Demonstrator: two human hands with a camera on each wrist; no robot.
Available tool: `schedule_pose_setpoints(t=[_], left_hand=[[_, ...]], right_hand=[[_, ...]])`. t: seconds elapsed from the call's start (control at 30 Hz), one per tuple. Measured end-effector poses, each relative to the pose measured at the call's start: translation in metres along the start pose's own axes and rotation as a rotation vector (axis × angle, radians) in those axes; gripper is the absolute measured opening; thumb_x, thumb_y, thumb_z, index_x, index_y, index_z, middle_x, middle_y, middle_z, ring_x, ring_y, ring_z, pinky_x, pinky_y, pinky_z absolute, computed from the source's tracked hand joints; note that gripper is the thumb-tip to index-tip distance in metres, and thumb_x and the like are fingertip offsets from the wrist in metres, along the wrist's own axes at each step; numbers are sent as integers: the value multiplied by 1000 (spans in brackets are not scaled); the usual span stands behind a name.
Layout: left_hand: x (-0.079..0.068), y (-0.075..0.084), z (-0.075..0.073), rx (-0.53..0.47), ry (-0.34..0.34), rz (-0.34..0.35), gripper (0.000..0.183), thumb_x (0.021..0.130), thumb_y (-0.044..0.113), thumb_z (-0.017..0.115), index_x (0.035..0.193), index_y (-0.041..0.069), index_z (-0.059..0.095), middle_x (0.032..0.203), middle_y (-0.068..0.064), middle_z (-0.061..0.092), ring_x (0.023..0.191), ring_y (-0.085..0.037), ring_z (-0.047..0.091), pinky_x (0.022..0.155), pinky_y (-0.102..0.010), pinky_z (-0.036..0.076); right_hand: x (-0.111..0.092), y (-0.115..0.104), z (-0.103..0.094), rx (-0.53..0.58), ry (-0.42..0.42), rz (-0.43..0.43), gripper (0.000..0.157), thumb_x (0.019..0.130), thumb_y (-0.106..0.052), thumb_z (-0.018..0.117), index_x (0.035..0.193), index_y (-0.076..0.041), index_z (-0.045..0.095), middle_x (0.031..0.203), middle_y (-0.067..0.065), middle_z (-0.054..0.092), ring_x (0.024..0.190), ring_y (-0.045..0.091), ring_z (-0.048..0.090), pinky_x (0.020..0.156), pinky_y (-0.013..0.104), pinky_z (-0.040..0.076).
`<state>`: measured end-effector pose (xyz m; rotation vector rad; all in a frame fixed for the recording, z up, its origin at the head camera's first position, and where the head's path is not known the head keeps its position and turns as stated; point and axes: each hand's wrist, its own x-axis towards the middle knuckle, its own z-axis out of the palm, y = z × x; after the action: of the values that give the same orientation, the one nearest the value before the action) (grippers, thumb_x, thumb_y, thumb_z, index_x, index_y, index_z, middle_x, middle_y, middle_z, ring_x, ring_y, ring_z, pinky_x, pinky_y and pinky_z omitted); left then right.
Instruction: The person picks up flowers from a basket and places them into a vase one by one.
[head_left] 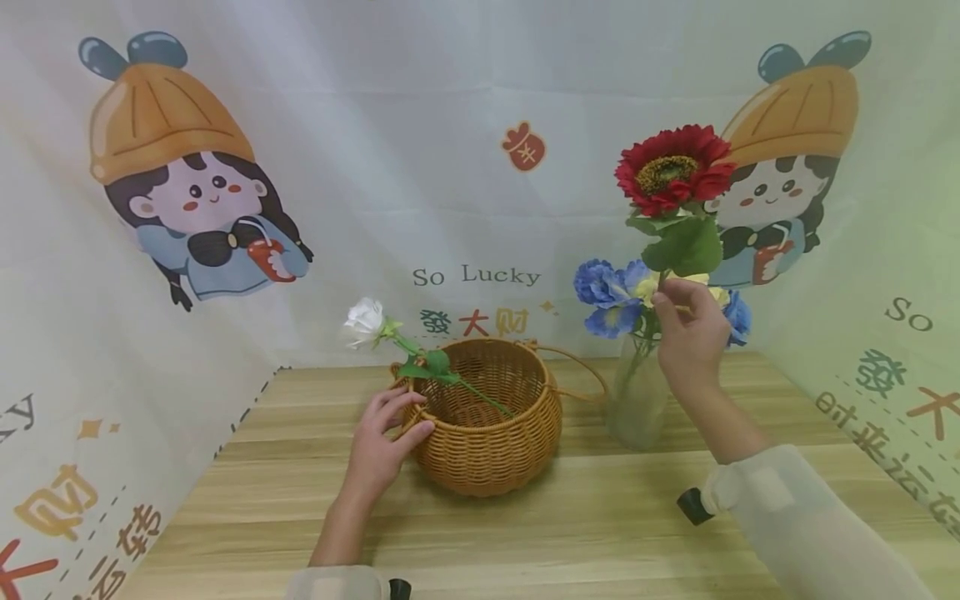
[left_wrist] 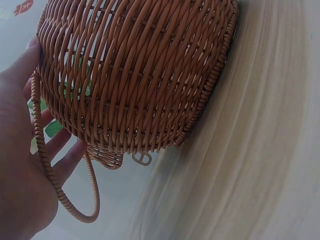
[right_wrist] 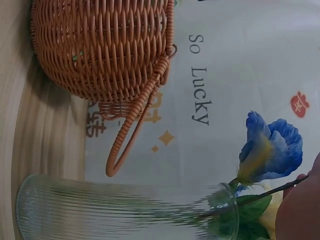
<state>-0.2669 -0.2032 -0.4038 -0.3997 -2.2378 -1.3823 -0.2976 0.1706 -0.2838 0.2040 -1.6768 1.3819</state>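
Note:
My left hand grips the near-left rim of a round brown wicker basket, its thumb on the outer wall; the left wrist view shows the looped handle lying across that hand. A white rose leans out over the rim to the left, its green stem slanting down inside the basket. To the right, my right hand pinches the stem of a tall red sunflower above a ribbed clear glass vase. In the right wrist view, the dark stem runs from the fingers into the vase's mouth.
Blue flowers and pale yellow ones stand in the vase, partly behind my right hand. A second basket handle reaches toward the vase. The wooden tabletop ends at a printed white cloth backdrop, with cloth along both sides.

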Motion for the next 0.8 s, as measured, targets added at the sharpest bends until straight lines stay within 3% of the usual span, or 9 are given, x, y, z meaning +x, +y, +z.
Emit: schedule_pose_setpoints(t=[0.27,0.43,0.67,0.8], left_hand=[[-1,-1,-1,6,-2,-2,35,84,23,78,114,8,68,132,-11,51,126,-28,44,96,-50,46],[-1,-2,-1,9,-3,-5,34,84,24,78,114,10,69,132,-11,51,127,-28,44,96,-49,46],[-9,44,-7,-16,-7,-11,29,85,9,75,111,-1,67,131,-27,49,126,-40,43,96,-56,43],[-8,41,-6,-19,-7,-10,30,85,9,75,112,-1,67,131,-27,48,126,-40,43,96,-57,43]], right_hand=[[0,12,2,-64,-2,2,16,92,-1,65,107,6,63,97,3,65,90,1,57,79,19,49],[0,16,3,-68,12,20,14,91,-1,65,103,5,62,94,2,63,89,5,59,76,18,47],[2,20,3,-92,34,31,12,91,1,64,102,6,61,95,8,64,86,0,55,76,18,46],[3,21,4,-119,50,24,12,91,2,63,102,7,59,96,12,62,85,6,55,75,19,45]])
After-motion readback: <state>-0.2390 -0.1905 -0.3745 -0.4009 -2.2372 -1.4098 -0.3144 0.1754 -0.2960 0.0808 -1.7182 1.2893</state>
